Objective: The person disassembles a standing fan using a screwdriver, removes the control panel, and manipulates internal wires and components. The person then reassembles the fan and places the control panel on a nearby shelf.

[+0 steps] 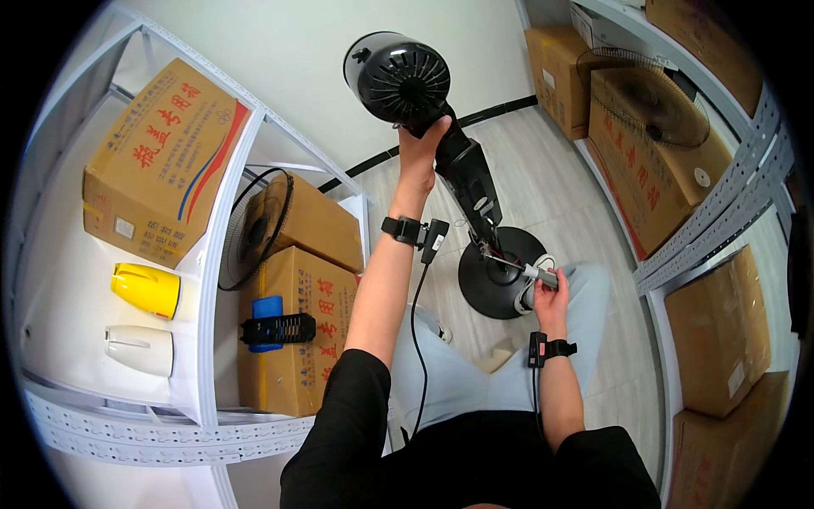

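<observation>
A black pedestal fan stands on the floor in front of me, its motor housing point(405, 83) bare of grille and blades. My left hand point(420, 153) reaches up and is closed around the neck just below that housing. The black column point(471, 182) slants down to a round base point(476, 293), and thin reddish wires point(498, 258) show at its lower end. Beside the wires my right hand point(551, 299) is closed on a small grey and white piece point(541, 276), whose exact kind I cannot make out.
On the left shelf point(203, 339) are a carton point(165, 161), a yellow plastic jug-shaped shell point(146, 290) and a white one point(140, 350). A round fan grille point(254, 229) leans by more cartons; a blue-black part point(273, 326) lies there. Right-hand shelves hold cartons point(644, 161) and another grille point(666, 102).
</observation>
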The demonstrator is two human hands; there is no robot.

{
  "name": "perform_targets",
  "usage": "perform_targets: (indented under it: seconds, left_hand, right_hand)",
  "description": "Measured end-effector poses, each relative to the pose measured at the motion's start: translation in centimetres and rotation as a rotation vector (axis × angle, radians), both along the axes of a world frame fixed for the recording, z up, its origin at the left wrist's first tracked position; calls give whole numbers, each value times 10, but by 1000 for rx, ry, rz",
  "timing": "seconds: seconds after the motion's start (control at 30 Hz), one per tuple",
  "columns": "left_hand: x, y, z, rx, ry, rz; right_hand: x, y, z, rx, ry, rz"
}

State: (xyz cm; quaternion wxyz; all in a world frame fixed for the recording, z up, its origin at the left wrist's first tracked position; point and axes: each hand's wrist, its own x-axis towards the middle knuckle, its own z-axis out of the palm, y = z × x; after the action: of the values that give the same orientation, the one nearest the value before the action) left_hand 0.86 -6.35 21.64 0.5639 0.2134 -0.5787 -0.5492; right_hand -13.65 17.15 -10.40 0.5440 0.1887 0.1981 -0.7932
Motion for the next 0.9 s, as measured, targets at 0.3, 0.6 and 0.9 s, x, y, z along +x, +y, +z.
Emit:
perform_targets:
  seconds: [0.3,0.6,0.9]
  left_hand:
    - [-3,27,6,-5,12,108]
    - [14,45,1,-71,-47,332]
    - [34,75,14,-120,-46,631]
  right_hand:
    - [-5,1,-3,1,-8,-38]
    - [1,0,-4,11,37,-33]
    - [-5,-7,-10,-91,-3,-89]
